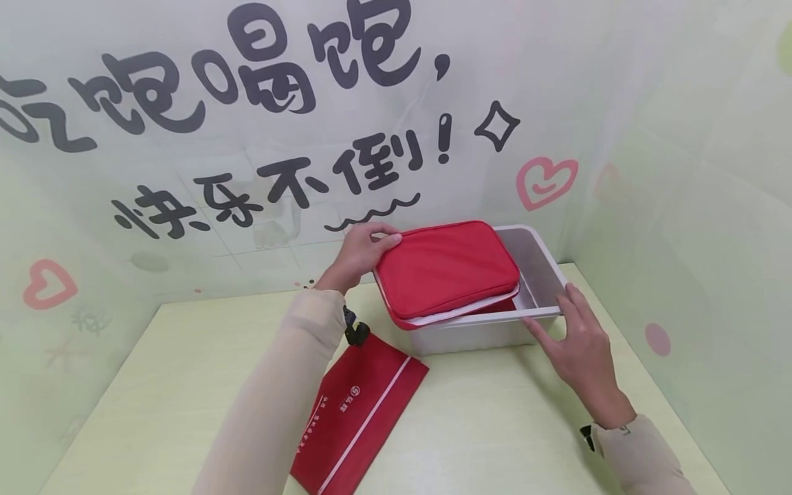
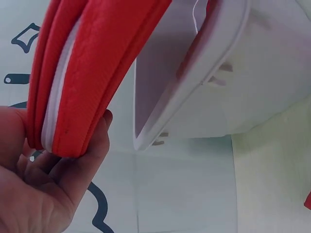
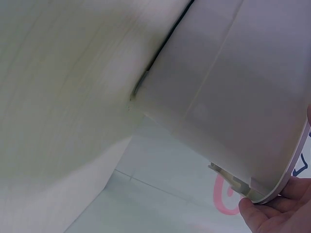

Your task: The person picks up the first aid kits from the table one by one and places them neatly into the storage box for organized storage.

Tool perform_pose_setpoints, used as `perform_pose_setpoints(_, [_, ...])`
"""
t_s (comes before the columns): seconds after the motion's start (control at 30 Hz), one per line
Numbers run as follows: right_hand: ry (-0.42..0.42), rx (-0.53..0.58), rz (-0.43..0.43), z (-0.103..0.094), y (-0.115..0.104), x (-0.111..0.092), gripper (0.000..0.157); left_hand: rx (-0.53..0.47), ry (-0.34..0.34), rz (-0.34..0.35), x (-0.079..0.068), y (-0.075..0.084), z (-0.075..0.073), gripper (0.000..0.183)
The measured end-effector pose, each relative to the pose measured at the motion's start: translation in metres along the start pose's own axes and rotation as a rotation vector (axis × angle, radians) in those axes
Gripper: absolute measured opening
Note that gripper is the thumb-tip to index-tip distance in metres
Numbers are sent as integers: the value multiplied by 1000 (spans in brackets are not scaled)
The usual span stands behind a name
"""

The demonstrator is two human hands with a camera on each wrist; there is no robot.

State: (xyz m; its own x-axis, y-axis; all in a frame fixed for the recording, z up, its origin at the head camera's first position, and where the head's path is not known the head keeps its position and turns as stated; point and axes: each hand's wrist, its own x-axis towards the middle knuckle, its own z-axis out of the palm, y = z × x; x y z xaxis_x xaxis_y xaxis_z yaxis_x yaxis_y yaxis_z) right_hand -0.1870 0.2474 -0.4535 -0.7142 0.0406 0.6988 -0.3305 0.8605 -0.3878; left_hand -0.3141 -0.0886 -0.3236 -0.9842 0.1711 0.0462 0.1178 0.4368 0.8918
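Observation:
My left hand (image 1: 359,258) grips the left end of a red zippered case (image 1: 448,268) with a white band round its side. The left wrist view shows the thumb and fingers round the end of the case (image 2: 104,63). Tilted, the case lies over the left part of a light grey plastic bin (image 1: 476,337), overlapping its front rim. At the bin's front right corner, my right hand (image 1: 584,354) pinches the rim, thumb outside. In the right wrist view, the fingers (image 3: 255,213) are at that corner. Something red (image 1: 502,306) shows inside the bin, mostly hidden by the case.
A dark red document folder (image 1: 371,412) with a white stripe lies on the pale table (image 1: 470,426) in front of the bin, partly under my left forearm. Printed wall panels (image 1: 668,206) enclose the table at the back and sides, close behind the bin.

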Motion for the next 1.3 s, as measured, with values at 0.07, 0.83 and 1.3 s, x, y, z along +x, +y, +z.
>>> perform_pose_setpoints(0.07, [1, 0, 0, 0, 0, 0, 65, 5, 3, 2, 1, 2, 3, 22])
perform_pose_setpoints(0.83, [-2, -19, -5, -2, 1, 0, 67, 26, 65, 16, 16, 14, 35, 21])
perform_pose_setpoints(1.3, [-15, -25, 6, -1, 0, 1, 68, 12, 65, 27, 18, 17, 42, 21])
